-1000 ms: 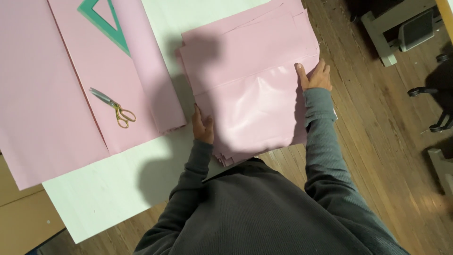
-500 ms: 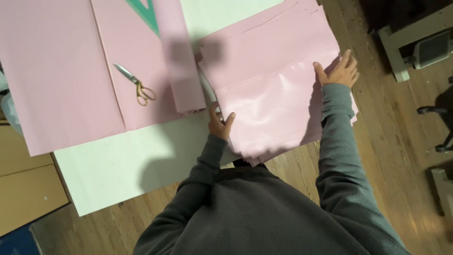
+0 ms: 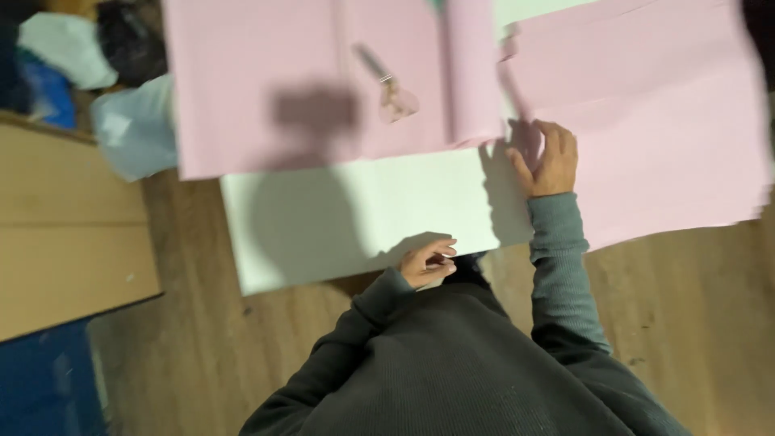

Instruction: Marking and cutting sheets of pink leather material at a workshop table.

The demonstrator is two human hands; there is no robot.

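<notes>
Pink paper stack lies under our right hand, fingers flat, grip released; our left hand curls loosely, grasping nothing, at the white surface edge.

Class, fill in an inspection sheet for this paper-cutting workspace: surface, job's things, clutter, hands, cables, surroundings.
Surface: white table, partly covered by paper.
Job's things: pink paper stack at right; large pink sheet at left with a folded strip along its right edge; scissors lying on the sheet.
Clutter: pale bags and dark items off the table's left end.
Hands: right hand rests on the stack's left edge; left hand curled near the table's edge, holding nothing visible.
Cables: nothing seen.
Surroundings: wooden floor, cardboard, blue object.
</notes>
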